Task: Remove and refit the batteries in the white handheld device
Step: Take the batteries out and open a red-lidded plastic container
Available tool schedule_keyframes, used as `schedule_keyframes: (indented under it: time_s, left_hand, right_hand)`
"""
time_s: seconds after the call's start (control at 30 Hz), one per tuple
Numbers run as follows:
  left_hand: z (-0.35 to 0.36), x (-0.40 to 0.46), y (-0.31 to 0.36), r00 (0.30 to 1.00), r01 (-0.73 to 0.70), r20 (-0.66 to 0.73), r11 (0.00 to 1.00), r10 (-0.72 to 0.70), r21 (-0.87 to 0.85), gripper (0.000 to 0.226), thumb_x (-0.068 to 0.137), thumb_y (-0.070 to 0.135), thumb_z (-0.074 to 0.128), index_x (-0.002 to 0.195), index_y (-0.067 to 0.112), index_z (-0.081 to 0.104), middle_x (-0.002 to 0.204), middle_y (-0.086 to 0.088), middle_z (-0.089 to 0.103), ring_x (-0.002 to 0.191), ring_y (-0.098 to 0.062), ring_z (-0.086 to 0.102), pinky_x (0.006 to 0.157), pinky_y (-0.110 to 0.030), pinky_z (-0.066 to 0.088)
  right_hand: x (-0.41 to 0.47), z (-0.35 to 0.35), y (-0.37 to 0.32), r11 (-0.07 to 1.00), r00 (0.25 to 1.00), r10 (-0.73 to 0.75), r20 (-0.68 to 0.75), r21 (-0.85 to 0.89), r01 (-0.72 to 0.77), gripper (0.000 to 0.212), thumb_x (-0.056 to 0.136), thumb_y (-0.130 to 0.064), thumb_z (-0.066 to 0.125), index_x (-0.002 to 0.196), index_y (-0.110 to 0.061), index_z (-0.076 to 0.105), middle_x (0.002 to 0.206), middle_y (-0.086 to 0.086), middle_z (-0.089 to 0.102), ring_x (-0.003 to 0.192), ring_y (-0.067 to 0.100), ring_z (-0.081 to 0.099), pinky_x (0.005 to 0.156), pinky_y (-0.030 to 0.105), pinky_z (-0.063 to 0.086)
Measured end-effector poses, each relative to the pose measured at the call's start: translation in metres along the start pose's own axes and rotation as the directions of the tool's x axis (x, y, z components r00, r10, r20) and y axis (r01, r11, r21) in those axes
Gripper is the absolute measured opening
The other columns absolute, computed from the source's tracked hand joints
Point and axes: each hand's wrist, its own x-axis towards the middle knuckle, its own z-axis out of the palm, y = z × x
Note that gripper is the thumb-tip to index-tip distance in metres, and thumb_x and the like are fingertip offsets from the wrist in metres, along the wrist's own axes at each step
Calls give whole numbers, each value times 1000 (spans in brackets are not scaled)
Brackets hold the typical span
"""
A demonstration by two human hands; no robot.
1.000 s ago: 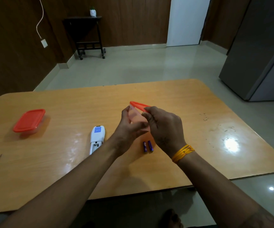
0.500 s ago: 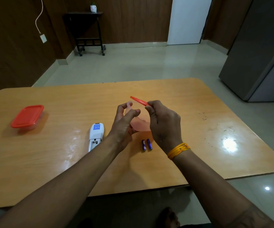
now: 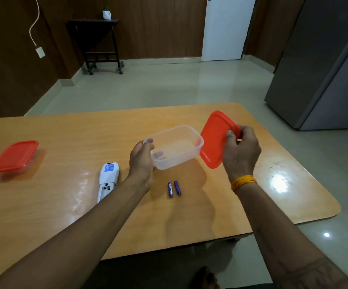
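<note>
The white handheld device [image 3: 108, 180] lies on the wooden table [image 3: 64, 205], its battery bay open and empty at the near end. Two blue batteries [image 3: 174, 188] lie side by side on the table to its right. My left hand [image 3: 143, 163] grips the near-left corner of a clear plastic container [image 3: 177, 147], held above the table and looking empty. My right hand [image 3: 240, 152] pinches its red lid [image 3: 216, 138], tilted on edge just right of the container.
A second clear container with a red lid [image 3: 15, 155] sits closed at the table's left. A grey refrigerator [image 3: 323, 65] stands to the right beyond the table. A dark side table [image 3: 98, 42] is against the far wall.
The lid has come off the container. My right hand carried the lid to the right while my left hand turned the container upright and open.
</note>
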Motion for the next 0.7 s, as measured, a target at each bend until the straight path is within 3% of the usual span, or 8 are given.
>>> schedule_keyframes:
  time_s: [0.07, 0.13, 0.2, 0.33, 0.43, 0.57, 0.63, 0.7]
  left_hand:
    - [3, 7, -7, 999, -18, -38, 999, 19, 47, 25, 104, 18, 51, 121, 18, 68, 125, -2, 67, 97, -23, 75, 74, -35, 53]
    - [6, 13, -10, 994, -64, -80, 981, 80, 182, 20, 104, 24, 49, 112, 22, 68, 112, 4, 68, 100, -25, 74, 79, -38, 54]
    - [10, 16, -11, 982, -139, -75, 924, 176, 357, 26, 105, 30, 46, 118, 20, 67, 109, 2, 69, 106, -27, 70, 84, -41, 55]
    - [17, 22, -14, 959, -216, -31, 799, 281, 561, 35, 105, 19, 45, 136, 15, 60, 126, -7, 67, 107, -27, 60, 81, -31, 44]
    - [22, 24, -18, 958, -208, -34, 770, 286, 604, 55, 95, 3, 45, 147, 21, 51, 140, -9, 63, 114, -31, 63, 82, -37, 54]
    - [25, 24, -22, 960, -211, 1, 722, 280, 659, 68, 92, -1, 45, 157, 19, 41, 150, -10, 57, 128, -35, 60, 96, -41, 56]
    - [23, 29, -21, 960, -220, 49, 640, 274, 736, 65, 92, 1, 48, 156, 14, 43, 147, -11, 60, 127, -36, 60, 100, -45, 55]
    - [19, 35, -17, 944, -254, 106, 480, 314, 840, 50, 92, 5, 52, 141, 8, 60, 133, -16, 68, 120, -41, 62, 93, -40, 55]
  right_hand:
    - [9, -7, 12, 996, 996, 87, -26, 24, -86, 21, 103, -24, 60, 118, -11, 70, 99, -1, 66, 91, 20, 61, 79, 34, 53]
    - [15, -12, 24, 989, 989, 148, -29, -3, -148, 26, 103, -24, 61, 123, -12, 71, 104, 1, 68, 97, 21, 61, 87, 36, 54]
    - [21, -17, 34, 975, 976, 219, -20, -26, -219, 31, 102, -24, 63, 130, -12, 69, 109, 3, 68, 101, 22, 62, 94, 37, 54]
    - [23, -18, 48, 950, 949, 305, 84, -94, -297, 29, 100, -26, 67, 126, -13, 69, 102, 4, 64, 101, 29, 65, 91, 40, 56]
    - [21, -14, 52, 939, 927, 331, 178, -158, -305, 28, 97, -28, 70, 121, -14, 72, 101, 6, 67, 101, 31, 66, 93, 44, 57]
    - [21, -14, 57, 928, 911, 346, 224, -224, -297, 30, 95, -29, 71, 122, -16, 74, 101, 5, 68, 101, 30, 64, 94, 41, 56]
    - [22, -16, 61, 922, 907, 350, 233, -255, -290, 32, 94, -30, 71, 122, -16, 75, 107, 7, 72, 104, 29, 65, 95, 39, 55]
    - [23, -17, 65, 916, 909, 345, 235, -294, -271, 33, 94, -30, 70, 124, -16, 76, 112, 10, 75, 107, 31, 66, 96, 39, 54]
